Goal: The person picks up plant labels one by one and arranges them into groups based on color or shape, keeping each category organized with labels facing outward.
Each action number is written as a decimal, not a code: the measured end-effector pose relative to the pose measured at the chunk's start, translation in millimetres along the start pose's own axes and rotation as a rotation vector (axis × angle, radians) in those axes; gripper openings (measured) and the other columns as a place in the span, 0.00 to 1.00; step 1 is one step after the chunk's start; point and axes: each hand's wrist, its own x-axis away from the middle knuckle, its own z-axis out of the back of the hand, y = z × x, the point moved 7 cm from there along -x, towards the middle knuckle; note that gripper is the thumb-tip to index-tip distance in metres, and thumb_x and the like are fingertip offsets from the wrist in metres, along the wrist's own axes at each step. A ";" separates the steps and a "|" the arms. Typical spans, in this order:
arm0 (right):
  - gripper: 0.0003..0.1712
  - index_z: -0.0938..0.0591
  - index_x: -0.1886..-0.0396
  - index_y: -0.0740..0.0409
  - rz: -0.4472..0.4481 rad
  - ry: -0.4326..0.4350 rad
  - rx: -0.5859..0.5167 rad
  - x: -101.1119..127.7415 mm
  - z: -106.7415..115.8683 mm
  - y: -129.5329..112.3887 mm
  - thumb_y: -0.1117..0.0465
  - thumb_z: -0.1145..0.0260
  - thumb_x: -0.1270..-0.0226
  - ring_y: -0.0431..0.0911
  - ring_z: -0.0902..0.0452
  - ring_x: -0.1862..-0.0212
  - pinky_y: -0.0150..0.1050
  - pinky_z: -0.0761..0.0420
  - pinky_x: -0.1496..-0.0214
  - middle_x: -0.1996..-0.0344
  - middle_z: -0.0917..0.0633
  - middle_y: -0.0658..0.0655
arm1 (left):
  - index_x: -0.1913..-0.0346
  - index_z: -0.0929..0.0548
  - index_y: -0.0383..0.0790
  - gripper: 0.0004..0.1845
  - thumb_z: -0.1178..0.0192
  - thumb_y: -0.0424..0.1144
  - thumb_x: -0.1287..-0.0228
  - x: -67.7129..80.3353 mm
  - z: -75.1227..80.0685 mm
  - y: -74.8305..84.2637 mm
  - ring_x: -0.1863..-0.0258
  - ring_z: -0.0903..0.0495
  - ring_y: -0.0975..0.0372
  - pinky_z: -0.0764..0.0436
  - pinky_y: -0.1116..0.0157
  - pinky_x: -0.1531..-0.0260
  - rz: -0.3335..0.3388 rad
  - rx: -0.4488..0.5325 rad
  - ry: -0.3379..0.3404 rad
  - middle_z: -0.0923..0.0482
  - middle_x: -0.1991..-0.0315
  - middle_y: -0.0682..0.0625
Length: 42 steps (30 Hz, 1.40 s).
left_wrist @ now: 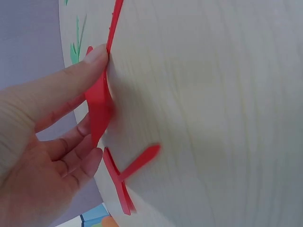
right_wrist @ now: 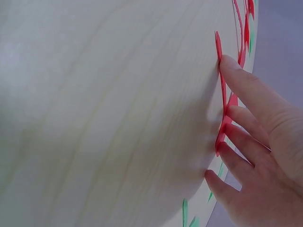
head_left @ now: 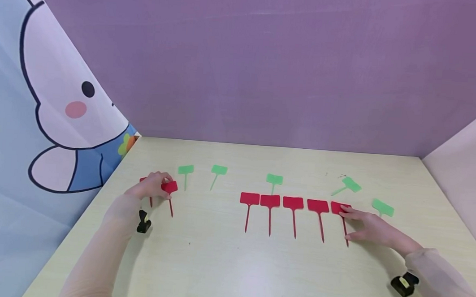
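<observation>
Pinching a red tag [head_left: 170,187] by its head, the left hand [head_left: 149,186] lifts it beside another red tag [left_wrist: 124,177]. The right hand [head_left: 369,227], fingers spread, presses flat on the last tag [head_left: 340,208] of the red row [head_left: 283,202]. It seems the row is being built; next, the pinched tag needs a place in line.

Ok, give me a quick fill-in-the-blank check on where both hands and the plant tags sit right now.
1. The right hand lies with straight fingers on the ____ tag of the red row.
2. The left hand holds a tag coloured ____.
3. The green tags lie ____ from the person than the red row on the table.
4. The row beside the right hand counts ____ red tags.

Missing words: rightmost; red; farther; five
</observation>
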 end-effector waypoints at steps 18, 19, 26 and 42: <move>0.41 0.31 0.44 0.70 0.010 0.008 0.004 0.8 0.2 0.1 0.52 0.29 0.57 0.67 0.42 0.42 0.51 0.28 0.51 0.43 0.34 0.72 | 0.44 0.37 0.38 0.33 0.34 0.43 0.52 0.8 -5.9 -7.7 0.51 0.35 0.46 0.26 0.51 0.57 -0.004 0.081 -0.002 0.33 0.49 0.36; 0.41 0.31 0.44 0.70 0.008 0.008 0.003 1.0 0.3 0.1 0.52 0.29 0.57 0.67 0.42 0.42 0.51 0.28 0.51 0.43 0.34 0.72 | 0.44 0.37 0.38 0.33 0.34 0.43 0.52 1.4 -5.9 -7.6 0.51 0.35 0.46 0.26 0.51 0.57 -0.004 0.085 0.000 0.33 0.49 0.36; 0.42 0.31 0.44 0.71 0.009 0.008 0.001 1.1 0.1 0.3 0.53 0.29 0.57 0.68 0.43 0.42 0.51 0.28 0.51 0.43 0.35 0.72 | 0.44 0.37 0.38 0.33 0.34 0.42 0.51 2.7 -6.0 -8.5 0.51 0.35 0.46 0.25 0.52 0.58 -0.012 0.116 0.012 0.33 0.49 0.36; 0.41 0.29 0.46 0.71 0.047 0.027 0.008 0.2 0.2 -1.4 0.51 0.29 0.57 0.68 0.41 0.43 0.49 0.27 0.51 0.43 0.34 0.72 | 0.48 0.34 0.37 0.20 0.42 0.35 0.42 4.8 0.6 -4.2 0.57 0.31 0.48 0.27 0.54 0.57 -0.090 0.168 0.089 0.30 0.55 0.36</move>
